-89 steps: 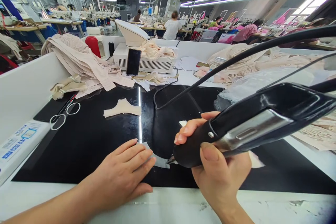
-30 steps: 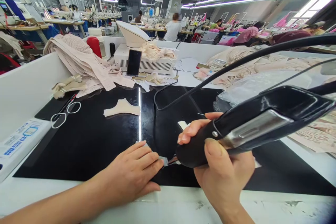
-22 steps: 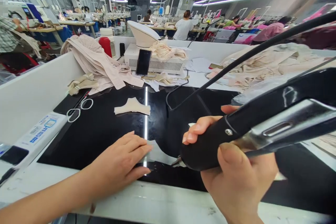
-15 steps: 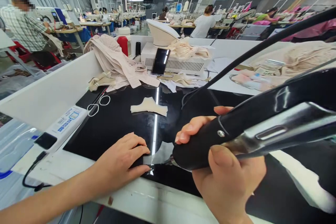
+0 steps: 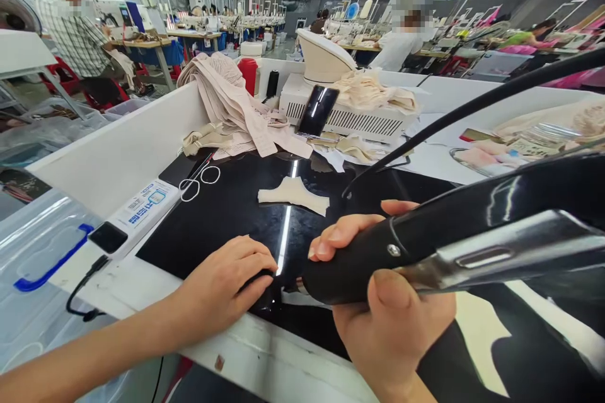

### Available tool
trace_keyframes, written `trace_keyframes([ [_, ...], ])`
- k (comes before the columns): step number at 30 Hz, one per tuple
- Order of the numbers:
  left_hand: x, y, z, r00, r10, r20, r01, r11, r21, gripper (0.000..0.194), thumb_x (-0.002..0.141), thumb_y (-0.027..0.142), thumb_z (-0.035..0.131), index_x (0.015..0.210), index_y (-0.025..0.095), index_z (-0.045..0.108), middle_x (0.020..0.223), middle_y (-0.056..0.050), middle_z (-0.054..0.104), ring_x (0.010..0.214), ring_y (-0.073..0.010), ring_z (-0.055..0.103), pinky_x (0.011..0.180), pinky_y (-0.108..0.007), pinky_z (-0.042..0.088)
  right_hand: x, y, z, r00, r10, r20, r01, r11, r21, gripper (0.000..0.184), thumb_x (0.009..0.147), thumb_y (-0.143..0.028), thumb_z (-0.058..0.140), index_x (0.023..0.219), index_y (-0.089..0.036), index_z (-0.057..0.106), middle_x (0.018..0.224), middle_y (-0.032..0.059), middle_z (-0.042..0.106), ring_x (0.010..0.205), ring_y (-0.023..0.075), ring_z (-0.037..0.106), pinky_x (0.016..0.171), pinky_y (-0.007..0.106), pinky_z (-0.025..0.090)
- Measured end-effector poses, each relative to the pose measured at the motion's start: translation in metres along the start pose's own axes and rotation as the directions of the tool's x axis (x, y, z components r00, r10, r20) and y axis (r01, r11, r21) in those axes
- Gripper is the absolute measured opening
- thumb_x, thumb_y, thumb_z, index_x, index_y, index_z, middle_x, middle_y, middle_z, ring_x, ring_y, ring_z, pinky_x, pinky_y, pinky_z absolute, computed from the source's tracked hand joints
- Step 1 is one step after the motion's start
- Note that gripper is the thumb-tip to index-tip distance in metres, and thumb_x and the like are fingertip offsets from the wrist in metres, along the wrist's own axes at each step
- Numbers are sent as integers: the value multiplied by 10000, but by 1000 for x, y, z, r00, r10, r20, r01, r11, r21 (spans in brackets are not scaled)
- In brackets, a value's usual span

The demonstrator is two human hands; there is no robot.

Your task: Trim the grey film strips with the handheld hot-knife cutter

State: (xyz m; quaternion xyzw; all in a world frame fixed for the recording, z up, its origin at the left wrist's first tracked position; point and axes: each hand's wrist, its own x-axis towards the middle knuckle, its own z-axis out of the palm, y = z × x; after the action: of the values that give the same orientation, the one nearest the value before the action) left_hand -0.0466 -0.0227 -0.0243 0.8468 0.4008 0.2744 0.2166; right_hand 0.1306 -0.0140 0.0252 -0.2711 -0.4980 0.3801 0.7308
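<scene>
My right hand (image 5: 387, 315) is wrapped round a large black tool with a metal lever (image 5: 449, 245), whose cable (image 5: 472, 104) runs up to the right. The tool's nose points down at the glossy black work surface (image 5: 222, 214), close to the near edge. My left hand (image 5: 227, 283) lies on that surface just left of the tool's nose, fingers curled and pressing down on a dark piece of fabric (image 5: 258, 277) that is mostly hidden. A beige cut fabric piece (image 5: 293, 194) lies farther back on the black surface.
White-handled scissors (image 5: 201, 179) lie at the left, by a white power strip (image 5: 137, 208). Beige fabric piles (image 5: 231, 107), a red bottle (image 5: 248, 72), a phone (image 5: 317, 111) against a white machine (image 5: 340, 101) stand behind. A clear bin (image 5: 33, 264) sits left. Other people work at distant tables.
The view has swung left and nearer the table edge. My left hand's fingers have curled from flat to pressing on the dark fabric; the tool stays in my right hand.
</scene>
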Motion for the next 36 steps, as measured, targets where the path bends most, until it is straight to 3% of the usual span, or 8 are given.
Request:
trace_keyframes([
  [5,2,-2,3,1000,19,-11,-19,1000,-11,183,1011,166,499,1121,204,641,1146,-42,672,1083,-178,614,1112,-402,439,-1,2,1,1000,18,-18,-19,998,-62,352,852,-382,736,1142,-282,564,788,-18,625,618,194,601,613,389,523],
  [16,5,-2,5,997,73,-20,-73,997,25,181,1005,167,493,1078,186,658,1073,-45,692,1033,-178,616,1092,-403,455,-3,-8,0,999,50,19,-49,998,-25,391,817,-412,767,1123,-265,573,764,-18,640,611,181,598,571,353,542],
  [24,3,-1,5,983,177,57,-181,980,77,240,985,125,518,1087,232,707,1202,-49,678,1127,-198,603,1159,-476,382,-3,-14,-7,995,72,64,-66,993,-97,359,843,-397,752,1149,-313,585,785,-19,635,665,201,611,626,391,558],
  [30,11,-4,3,935,322,148,-331,943,37,220,944,82,546,1039,196,709,1193,-69,670,1136,-193,613,1123,-398,440,17,-47,-18,999,-12,-50,-6,939,-344,333,752,-452,833,999,-283,689,944,41,627,826,250,659,737,438,594],
  [36,51,-3,-5,875,418,245,-424,905,-29,199,965,126,593,1159,146,632,1140,-65,698,1129,-198,614,1128,-379,419,20,-40,-24,993,-55,-105,24,961,-275,415,759,-387,843,1106,-302,631,840,-8,621,693,197,612,600,370,552],
])
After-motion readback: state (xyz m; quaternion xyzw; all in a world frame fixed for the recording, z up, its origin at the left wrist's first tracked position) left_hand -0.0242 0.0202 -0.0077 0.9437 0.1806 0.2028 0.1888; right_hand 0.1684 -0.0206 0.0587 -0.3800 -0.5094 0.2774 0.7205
